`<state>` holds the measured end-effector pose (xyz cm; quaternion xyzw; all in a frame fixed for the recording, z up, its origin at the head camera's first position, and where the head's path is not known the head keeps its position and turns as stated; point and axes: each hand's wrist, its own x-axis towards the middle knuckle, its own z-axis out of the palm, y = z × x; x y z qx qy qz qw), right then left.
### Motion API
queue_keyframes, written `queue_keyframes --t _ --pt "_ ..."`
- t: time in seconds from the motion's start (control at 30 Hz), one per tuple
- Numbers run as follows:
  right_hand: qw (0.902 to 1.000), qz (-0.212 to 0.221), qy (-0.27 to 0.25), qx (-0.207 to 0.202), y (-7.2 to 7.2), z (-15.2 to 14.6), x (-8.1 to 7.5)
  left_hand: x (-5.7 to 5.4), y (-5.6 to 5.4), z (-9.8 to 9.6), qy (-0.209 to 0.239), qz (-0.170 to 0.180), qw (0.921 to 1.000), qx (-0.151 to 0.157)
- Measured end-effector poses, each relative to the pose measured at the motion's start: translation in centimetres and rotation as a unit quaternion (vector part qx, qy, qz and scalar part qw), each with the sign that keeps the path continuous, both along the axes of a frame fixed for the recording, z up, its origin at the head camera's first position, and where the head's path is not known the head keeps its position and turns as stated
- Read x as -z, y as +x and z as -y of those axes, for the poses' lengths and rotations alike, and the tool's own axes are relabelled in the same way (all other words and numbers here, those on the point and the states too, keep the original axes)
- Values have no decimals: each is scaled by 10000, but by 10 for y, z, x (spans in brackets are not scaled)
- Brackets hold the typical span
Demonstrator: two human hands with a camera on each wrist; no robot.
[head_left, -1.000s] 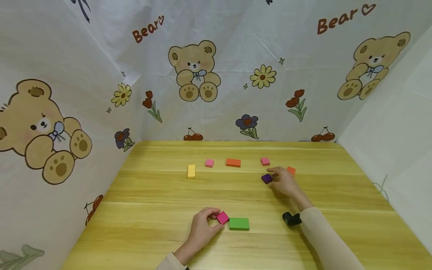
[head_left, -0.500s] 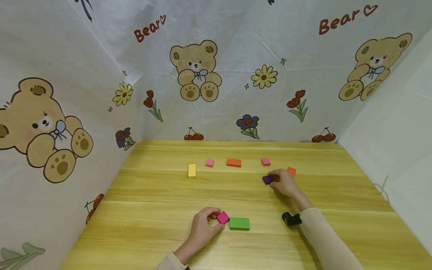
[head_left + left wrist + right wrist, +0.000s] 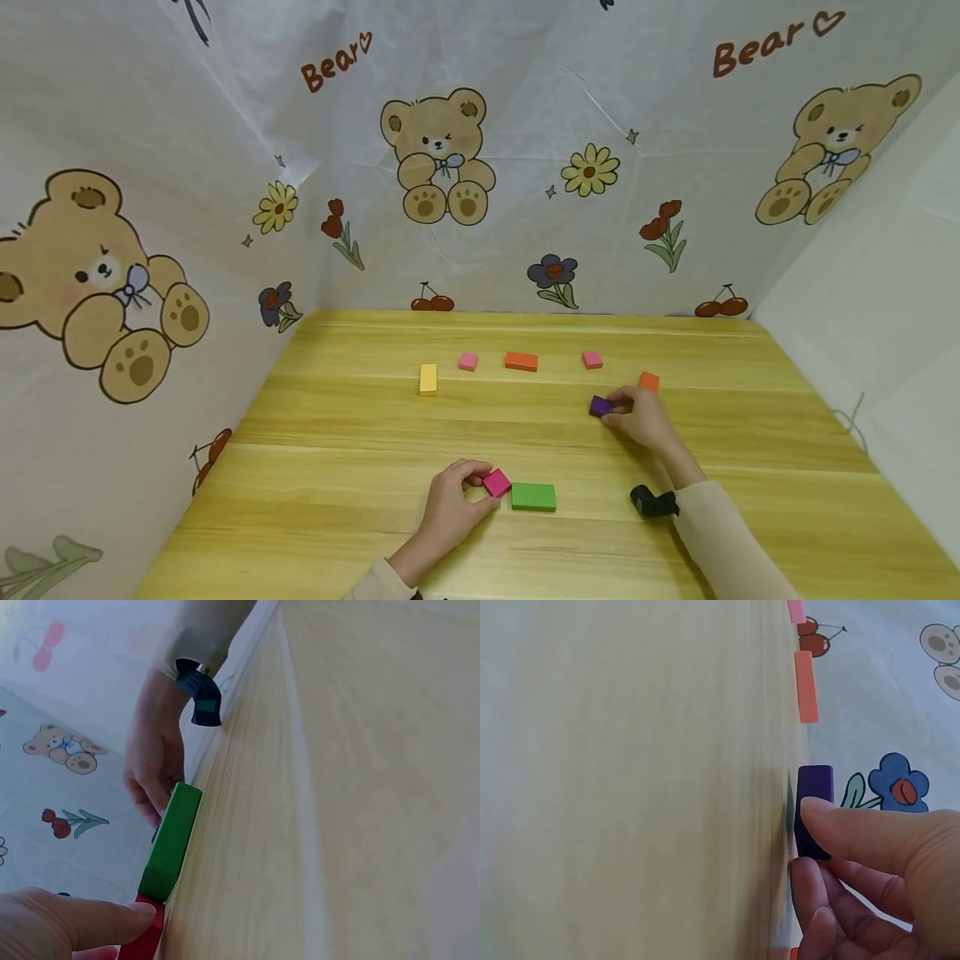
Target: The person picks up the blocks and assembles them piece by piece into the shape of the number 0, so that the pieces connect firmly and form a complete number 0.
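My left hand (image 3: pixel 456 507) pinches a magenta block (image 3: pixel 496 483) between thumb and fingers on the near part of the table. Against that block's right corner lies a green rectangular block (image 3: pixel 533 497); the left wrist view shows the green block (image 3: pixel 172 841) end to end with the magenta one (image 3: pixel 145 937). Farther back on the right, my right hand (image 3: pixel 643 418) holds a small purple block (image 3: pixel 600 407) by its right side. In the right wrist view the thumb lies on the purple block (image 3: pixel 815 782) and a narrow gap separates it from the tabletop.
Along the back lie a yellow block (image 3: pixel 428 380), a pink block (image 3: pixel 468 362), an orange-red block (image 3: pixel 521 361) and another pink block (image 3: pixel 592 360). An orange block (image 3: pixel 649 382) sits just behind my right hand. Patterned cloth (image 3: pixel 480 250) walls the table's back and left.
My right hand has come slightly toward me with the purple block, its fingers drawn closer round it, and the block has turned a little. My left hand stays on the magenta block.
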<state>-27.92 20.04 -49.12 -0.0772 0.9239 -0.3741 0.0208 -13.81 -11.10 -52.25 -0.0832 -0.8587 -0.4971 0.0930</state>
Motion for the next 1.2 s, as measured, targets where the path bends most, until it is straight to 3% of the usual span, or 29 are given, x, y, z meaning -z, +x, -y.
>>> queue_keyframes --t 0.23,0.67,1.2 --pt "9994 16 -270 234 19 -1 -2 1 0 -1 23 -29 10000 26" --pt "9949 4 -831 576 69 13 -4 3 -1 -1 59 -70 9999 75" --pt "9921 194 -1019 707 96 37 -4 1 -1 1 -5 -86 10000 0"
